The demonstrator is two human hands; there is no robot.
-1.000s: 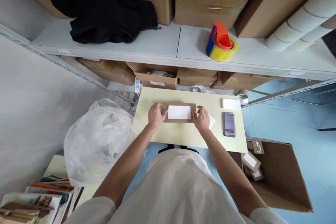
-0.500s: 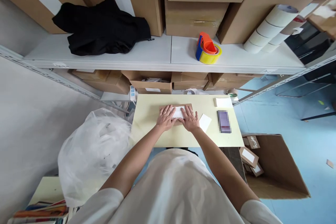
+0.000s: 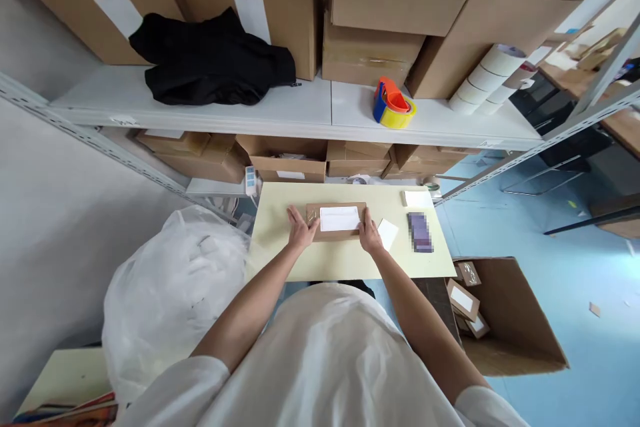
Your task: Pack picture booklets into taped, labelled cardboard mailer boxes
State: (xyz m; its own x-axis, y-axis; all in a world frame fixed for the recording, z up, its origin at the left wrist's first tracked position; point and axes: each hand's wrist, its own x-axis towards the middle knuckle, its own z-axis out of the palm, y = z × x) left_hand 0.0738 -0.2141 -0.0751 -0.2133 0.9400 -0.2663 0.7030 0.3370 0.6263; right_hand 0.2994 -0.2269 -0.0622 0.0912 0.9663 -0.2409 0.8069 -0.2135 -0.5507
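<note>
A small brown cardboard box (image 3: 336, 235) lies on the pale yellow table (image 3: 280, 263), with a white label (image 3: 340, 219) on its top and shiny tape at its left end. At that left end is my left hand (image 3: 301, 230), open, its fingers apart and the thumb touching the box edge. My right hand (image 3: 369, 233) grips the right end, thumb on the near side. Just right of that hand lies a white slip of paper (image 3: 388, 233). Farther right are a purple, pixelated item (image 3: 421, 232) and a stack of white paper (image 3: 419, 199).
Beside the table on the right stands a large open carton (image 3: 520, 320) with several small labelled boxes inside. A big translucent plastic bag (image 3: 173, 300) bulges at the left. The shelf (image 3: 320, 107) behind carries cartons, a black garment (image 3: 215, 60), a tape dispenser (image 3: 393, 103) and tape rolls (image 3: 485, 80).
Both hands have come off the label's top and moved apart to the box's two ends. The label now shows fully. The camera view has shifted slightly.
</note>
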